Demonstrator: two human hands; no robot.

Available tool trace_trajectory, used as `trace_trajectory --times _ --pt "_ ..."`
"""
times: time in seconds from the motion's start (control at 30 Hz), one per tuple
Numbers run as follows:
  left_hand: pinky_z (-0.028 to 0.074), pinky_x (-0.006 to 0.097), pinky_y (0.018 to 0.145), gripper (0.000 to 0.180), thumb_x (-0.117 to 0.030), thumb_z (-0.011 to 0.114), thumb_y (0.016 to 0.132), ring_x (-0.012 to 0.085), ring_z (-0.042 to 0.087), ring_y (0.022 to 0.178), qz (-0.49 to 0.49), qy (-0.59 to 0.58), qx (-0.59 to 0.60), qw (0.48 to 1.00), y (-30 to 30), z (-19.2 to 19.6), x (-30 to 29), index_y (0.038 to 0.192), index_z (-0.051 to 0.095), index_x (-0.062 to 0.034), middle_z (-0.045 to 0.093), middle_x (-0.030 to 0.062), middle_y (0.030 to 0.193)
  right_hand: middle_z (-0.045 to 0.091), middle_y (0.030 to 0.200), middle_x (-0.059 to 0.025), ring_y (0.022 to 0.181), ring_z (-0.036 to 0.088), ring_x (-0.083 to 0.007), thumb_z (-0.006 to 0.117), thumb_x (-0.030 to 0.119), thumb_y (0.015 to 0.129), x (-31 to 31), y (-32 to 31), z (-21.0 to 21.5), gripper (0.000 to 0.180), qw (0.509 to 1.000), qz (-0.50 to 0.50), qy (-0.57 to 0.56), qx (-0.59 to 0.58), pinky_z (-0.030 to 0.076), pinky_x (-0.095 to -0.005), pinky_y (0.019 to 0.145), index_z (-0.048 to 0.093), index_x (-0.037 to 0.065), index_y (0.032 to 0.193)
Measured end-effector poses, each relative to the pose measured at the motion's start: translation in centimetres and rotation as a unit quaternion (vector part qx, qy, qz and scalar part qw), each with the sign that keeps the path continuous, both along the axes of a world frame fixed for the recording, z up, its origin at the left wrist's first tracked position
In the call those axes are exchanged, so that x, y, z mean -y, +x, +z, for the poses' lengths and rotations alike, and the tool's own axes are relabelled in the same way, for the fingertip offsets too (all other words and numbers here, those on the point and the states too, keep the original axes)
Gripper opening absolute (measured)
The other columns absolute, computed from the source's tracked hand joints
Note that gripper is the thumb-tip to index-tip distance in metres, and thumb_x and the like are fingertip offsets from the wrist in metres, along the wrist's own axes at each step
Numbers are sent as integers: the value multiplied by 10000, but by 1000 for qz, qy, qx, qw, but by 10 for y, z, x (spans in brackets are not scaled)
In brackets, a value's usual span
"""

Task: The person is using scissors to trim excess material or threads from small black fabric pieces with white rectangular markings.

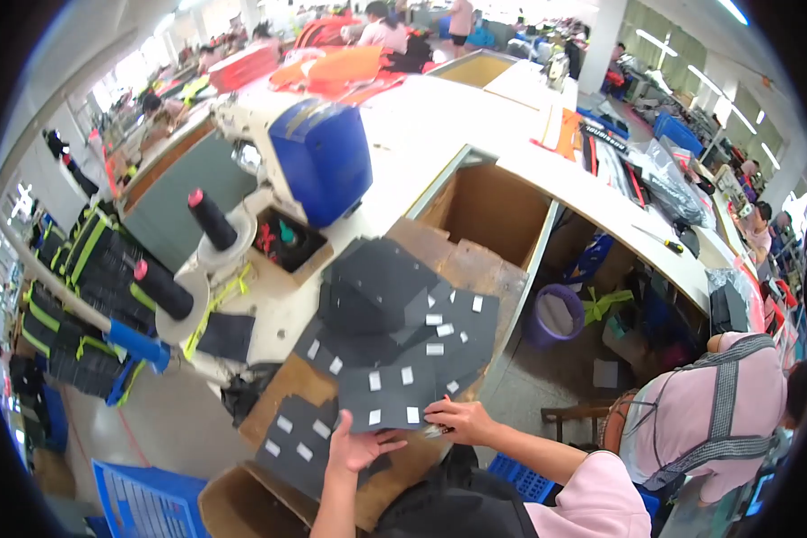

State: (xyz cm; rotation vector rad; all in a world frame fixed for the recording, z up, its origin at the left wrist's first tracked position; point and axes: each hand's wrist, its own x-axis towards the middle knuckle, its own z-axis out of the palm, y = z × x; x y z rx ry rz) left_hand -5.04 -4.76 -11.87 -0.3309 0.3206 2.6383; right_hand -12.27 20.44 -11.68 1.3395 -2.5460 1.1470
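A dark grey fabric-like panel [388, 394] with white rectangular patches lies in front of me, on top of similar pieces. My left hand [360, 444] is at its near left corner, fingers spread and palm partly turned up. At the near right corner is my right hand [459, 420], its fingers curled together at the panel's edge. Something small and shiny shows under those fingers, too small to name. More dark panels [377, 273] are heaped just beyond, and another patched piece [298, 429] lies left of my left hand.
A sewing machine with a blue box-shaped part [321, 161] stands beyond the pile, with black thread cones [211, 220] at left. An open compartment [489, 211] and purple bin [554, 316] are right. A co-worker [704, 421] sits close at right; a blue crate [148, 498] stands lower left.
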Motion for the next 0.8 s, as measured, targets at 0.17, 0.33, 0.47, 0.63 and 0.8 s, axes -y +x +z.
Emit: trace_trajectory --times 0.17,0.33,0.47,0.63,0.8 --pt "500 452 806 367 -113 617 828 288 584 975 73 -256 86 960 7 -15 -16 1164 512 -8 569 130 1117 567 1181 15 943 612 -216 656 67 635 -13 12 3 366 994 0 65 88 532 -337 662 631 150 990" --pt "499 409 803 353 -196 628 856 221 580 959 163 -372 126 905 28 52 -45 1148 520 -28 578 83 1086 624 885 -61 691 633 -205 691 52 723 6 46 61 287 980 -83 27 177 508 -277 606 621 81 1000" --pt "482 318 795 292 -134 676 819 159 570 922 202 -340 118 911 47 69 -54 1056 555 -16 594 50 1001 572 776 -87 604 595 -208 704 87 718 44 61 80 327 966 -77 -79 233 468 -291 542 557 56 1009" --pt "488 292 736 262 -118 693 804 129 571 845 265 -457 71 846 65 80 -59 1011 572 -13 598 38 944 565 803 -91 615 584 -220 695 53 711 30 70 84 290 985 -53 -45 156 469 -303 539 562 51 969" --pt "494 268 653 212 -108 687 807 118 575 763 263 -505 55 820 69 93 -65 963 583 -7 596 35 882 533 764 -48 618 573 -234 707 95 671 28 66 89 253 997 -10 -25 74 445 -338 528 591 87 896"
